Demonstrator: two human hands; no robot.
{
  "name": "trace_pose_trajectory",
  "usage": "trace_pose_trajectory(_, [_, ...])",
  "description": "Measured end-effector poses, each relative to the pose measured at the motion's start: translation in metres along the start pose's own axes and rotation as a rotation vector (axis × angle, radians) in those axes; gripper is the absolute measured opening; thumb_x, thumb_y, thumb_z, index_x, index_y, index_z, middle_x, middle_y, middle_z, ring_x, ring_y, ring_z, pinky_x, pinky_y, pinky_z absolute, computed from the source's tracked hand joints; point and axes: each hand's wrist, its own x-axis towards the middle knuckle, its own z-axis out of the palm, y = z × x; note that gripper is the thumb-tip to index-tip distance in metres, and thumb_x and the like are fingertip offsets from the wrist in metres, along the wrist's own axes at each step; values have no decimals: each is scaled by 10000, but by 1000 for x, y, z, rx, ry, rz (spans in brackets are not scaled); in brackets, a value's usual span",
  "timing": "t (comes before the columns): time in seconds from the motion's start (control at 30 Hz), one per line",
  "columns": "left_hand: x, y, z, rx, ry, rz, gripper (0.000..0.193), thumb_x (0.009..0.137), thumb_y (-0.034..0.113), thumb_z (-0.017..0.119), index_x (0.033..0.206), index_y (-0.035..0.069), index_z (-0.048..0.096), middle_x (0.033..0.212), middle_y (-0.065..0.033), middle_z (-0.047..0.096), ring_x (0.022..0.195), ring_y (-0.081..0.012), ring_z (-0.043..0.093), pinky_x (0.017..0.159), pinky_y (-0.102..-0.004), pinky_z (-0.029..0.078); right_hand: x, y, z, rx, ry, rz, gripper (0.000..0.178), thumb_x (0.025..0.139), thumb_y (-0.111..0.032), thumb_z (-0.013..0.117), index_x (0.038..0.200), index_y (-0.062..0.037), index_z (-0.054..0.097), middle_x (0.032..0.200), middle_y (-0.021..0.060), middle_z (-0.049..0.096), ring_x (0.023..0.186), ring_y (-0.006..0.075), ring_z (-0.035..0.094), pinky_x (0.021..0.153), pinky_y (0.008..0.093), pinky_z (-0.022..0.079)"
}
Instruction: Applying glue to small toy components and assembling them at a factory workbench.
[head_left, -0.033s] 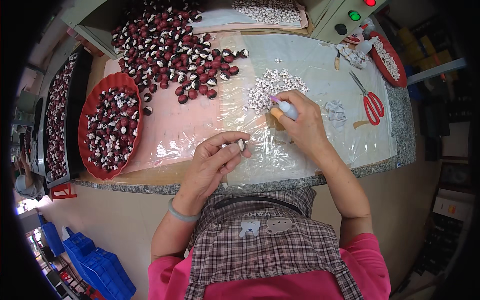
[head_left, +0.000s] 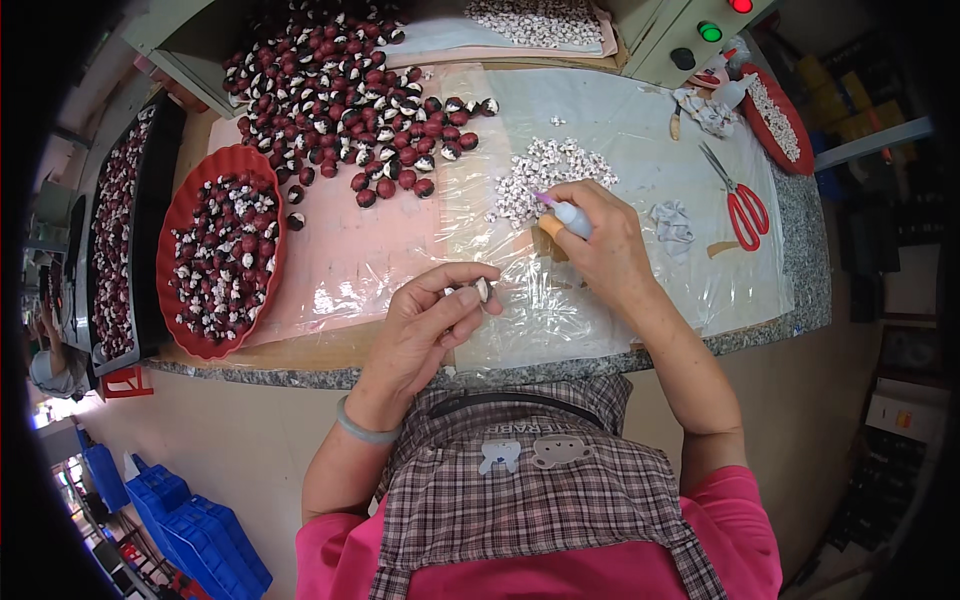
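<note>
Pinches a dark-and-white piece [head_left: 483, 290] near the view's centre between thumb and fingertips of the left hand [head_left: 428, 315], partly hidden by them. Wraps the right hand [head_left: 607, 240] round a squeeze bottle [head_left: 573, 219] at 2 o'clock from that piece, covering much of its body, with the purple tip [head_left: 542, 197] over a heap of white bits [head_left: 555, 168] at 1 o'clock, contact hard to tell.

Free pink sheet [head_left: 330, 255] between red tray [head_left: 210, 346] and left hand [head_left: 428, 315], white pieces [head_left: 548, 165] crowding right hand [head_left: 607, 235]
</note>
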Motion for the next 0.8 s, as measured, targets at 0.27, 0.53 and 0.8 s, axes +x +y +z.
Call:
trace_pose_trajectory(0.27, [0, -1, -3, -16, -10, -5, 252, 937, 61, 529, 1169, -21, 583, 885, -95, 643, 579, -29, 371, 503, -157, 286, -4, 3, -4, -150, -134, -30, 186, 767, -112, 699, 926, -43, 629, 884, 106, 605, 788, 317, 626, 701, 398, 506])
trace_pose_trajectory(0.53, [0, -2, -2, -18, -18, 1, 249, 948, 78, 526, 1174, -11, 579, 876, -86, 642, 586, -28, 369, 509, -157, 280, 3, 1, -12, -152, -269, -67, 219, 744, -71, 691, 955, -64, 632, 896, 99, 590, 840, 303, 619, 722, 398, 504])
trace_pose_trajectory(0.8, [-1, -2, -3, -27, -22, -8, 247, 956, 89, 525, 1178, -5, 576, 870, -73, 637, 607, -29, 383, 505, -158, 276, -3, 3, -28, -93, -354, -81, 223, 743, -39, 674, 963, -73, 655, 900, 91, 591, 851, 290, 614, 749, 385, 496])
